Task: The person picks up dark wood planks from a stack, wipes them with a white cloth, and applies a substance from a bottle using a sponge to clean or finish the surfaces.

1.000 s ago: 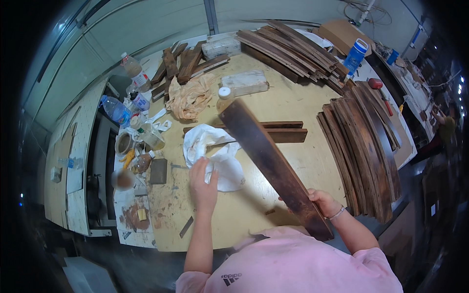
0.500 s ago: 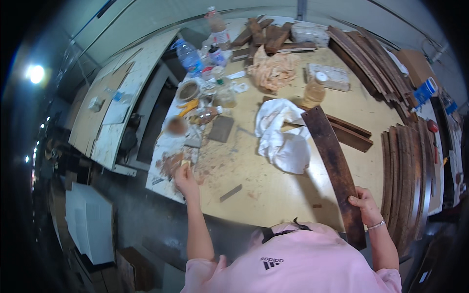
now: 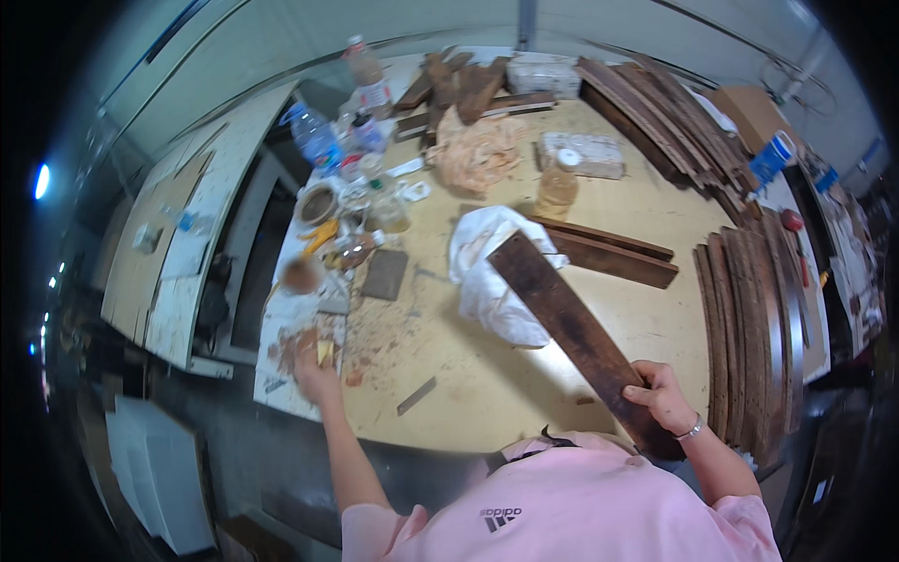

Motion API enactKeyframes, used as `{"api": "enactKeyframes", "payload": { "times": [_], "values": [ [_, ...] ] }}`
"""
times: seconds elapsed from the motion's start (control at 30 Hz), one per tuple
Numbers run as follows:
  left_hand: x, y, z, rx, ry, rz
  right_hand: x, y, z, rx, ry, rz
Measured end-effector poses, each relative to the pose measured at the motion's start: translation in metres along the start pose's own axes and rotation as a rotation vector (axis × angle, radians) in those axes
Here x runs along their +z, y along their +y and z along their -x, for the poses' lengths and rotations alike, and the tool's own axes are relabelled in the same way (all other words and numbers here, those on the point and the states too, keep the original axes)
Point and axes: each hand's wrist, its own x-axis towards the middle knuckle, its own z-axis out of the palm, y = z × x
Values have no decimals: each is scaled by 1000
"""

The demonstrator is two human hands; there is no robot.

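Note:
My right hand (image 3: 661,397) grips a long dark brown wooden board (image 3: 566,323) near its lower end, thumb on top. The board slants up and left, its far end in front of the crumpled white cloth (image 3: 479,298). At the table's left edge, my left hand (image 3: 316,377) is closed on a small pale yellow piece (image 3: 325,353), its kind unclear. That hand is at a patch of brown powder (image 3: 288,348). Just beyond it is a round brown blurred thing (image 3: 302,274). A flat grey-brown block (image 3: 384,274) and a thin grey strip (image 3: 417,396) lie nearby.
Bottles, including a large clear one (image 3: 316,140), crowd the far left near a bowl (image 3: 316,204). A jar of amber liquid (image 3: 558,184) stands behind two brown wooden rails (image 3: 609,251). Stacked dark boards (image 3: 749,328) line the right. A peach cloth (image 3: 475,150) lies farther back.
The whole view has shifted, moving the table leftward in the picture. The board in my right hand leans further left. My left hand has lowered toward the brown powder with the yellow piece.

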Motion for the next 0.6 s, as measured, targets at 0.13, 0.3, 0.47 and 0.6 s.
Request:
{"api": "enactKeyframes", "payload": {
  "times": [0.13,0.3,0.47,0.6],
  "values": [
    [12,18,0,17,49,387,1,0,8,-53,32,-32],
    [-65,209,43,200,-189,952,-1,14,12,-41,71,-1],
    [-91,318,44,503,-157,1045,0,9,21,-21,83,-36],
    [-85,347,64,545,-249,1093,-11,14,31,-30,107,-25]
  ]
}}
